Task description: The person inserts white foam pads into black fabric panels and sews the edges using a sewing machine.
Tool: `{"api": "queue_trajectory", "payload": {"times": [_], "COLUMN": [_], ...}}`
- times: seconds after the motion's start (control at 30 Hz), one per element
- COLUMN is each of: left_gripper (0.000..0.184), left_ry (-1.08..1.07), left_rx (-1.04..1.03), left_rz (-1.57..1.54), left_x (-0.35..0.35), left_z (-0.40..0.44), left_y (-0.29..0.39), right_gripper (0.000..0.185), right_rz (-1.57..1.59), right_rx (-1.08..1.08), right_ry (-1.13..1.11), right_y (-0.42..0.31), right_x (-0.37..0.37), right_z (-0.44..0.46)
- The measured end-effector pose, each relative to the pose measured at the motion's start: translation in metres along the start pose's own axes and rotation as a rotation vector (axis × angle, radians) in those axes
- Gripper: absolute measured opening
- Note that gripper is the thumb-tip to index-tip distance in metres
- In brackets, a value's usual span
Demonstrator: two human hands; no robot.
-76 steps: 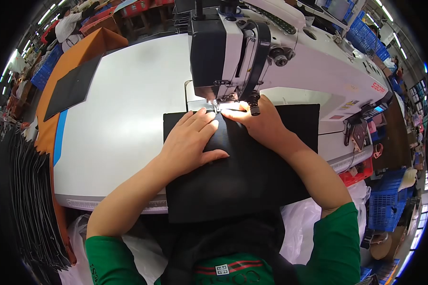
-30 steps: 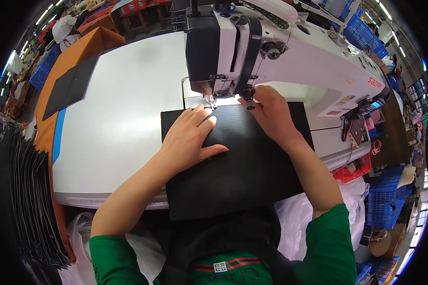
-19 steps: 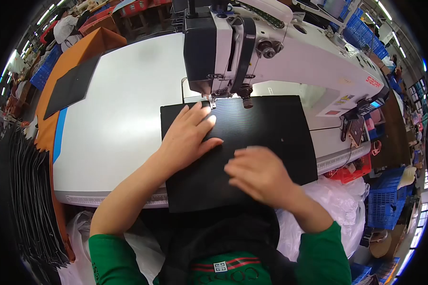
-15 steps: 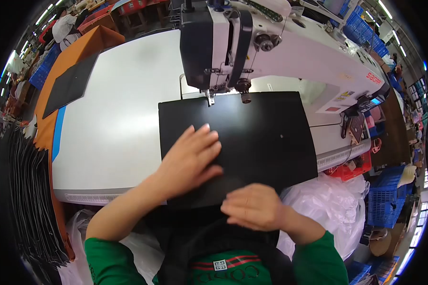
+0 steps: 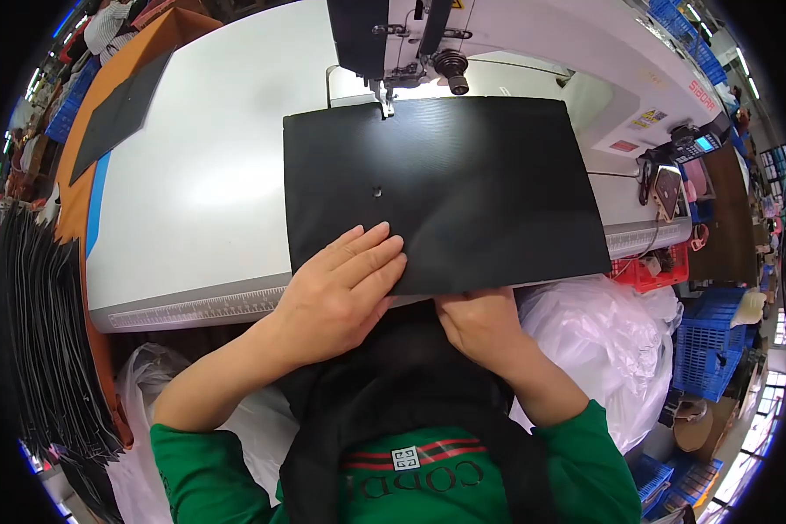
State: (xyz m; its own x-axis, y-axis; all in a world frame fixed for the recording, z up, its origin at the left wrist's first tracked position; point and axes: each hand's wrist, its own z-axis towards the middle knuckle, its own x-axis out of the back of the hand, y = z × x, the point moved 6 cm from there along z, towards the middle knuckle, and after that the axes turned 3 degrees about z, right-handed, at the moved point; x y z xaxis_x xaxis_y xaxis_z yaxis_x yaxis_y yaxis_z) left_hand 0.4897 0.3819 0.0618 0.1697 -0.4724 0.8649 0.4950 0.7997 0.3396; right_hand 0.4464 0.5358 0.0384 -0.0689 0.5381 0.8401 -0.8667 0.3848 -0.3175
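Note:
A black panel (image 5: 480, 192) lies on the white table, its far edge under the presser foot (image 5: 386, 106) of the sewing machine (image 5: 576, 52). My left hand (image 5: 345, 284) rests on the panel's near left part, fingers stretched side by side, thumb over the near edge. At the near edge, right of it, is my right hand (image 5: 480, 323), with its fingers hidden beneath the panel. A small hole or mark (image 5: 377, 191) shows on the panel above my left fingertips.
Another black piece (image 5: 122, 113) lies on orange material (image 5: 83, 201) at the left. Below it hangs a stack of black pieces (image 5: 48, 341). Right of me are white plastic bags (image 5: 598, 349), a red basket (image 5: 655, 266) and a blue crate (image 5: 707, 349). A ruler strip (image 5: 192, 306) edges the table.
My right hand has left the machine and come to the panel's near edge, fingers now under it. My left hand has slid back from the presser foot. The view has tilted down.

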Motion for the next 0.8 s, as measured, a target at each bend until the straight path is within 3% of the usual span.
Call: {"api": "queue_trajectory", "payload": {"times": [0.43,0.67,0.8], "left_gripper": [0.044,0.040,0.036], "left_ry": [-0.056,-0.029,0.031], "left_rx": [0.021,-0.027,0.020], "left_rz": [0.006,0.134,0.208], "left_x": [-0.001,-0.011,-0.012], "left_z": [0.003,-0.003,-0.010], "left_y": [0.003,0.005,0.010], "right_gripper": [0.032,0.031,0.028], "right_rz": [0.176,0.516,0.337], "right_rx": [0.006,0.063,0.025], "right_ry": [-0.019,0.005,0.087], "right_y": [-0.001,0.002,0.025], "right_x": [0.003,0.038,0.035], "right_z": [-0.001,-0.014,0.029]}}
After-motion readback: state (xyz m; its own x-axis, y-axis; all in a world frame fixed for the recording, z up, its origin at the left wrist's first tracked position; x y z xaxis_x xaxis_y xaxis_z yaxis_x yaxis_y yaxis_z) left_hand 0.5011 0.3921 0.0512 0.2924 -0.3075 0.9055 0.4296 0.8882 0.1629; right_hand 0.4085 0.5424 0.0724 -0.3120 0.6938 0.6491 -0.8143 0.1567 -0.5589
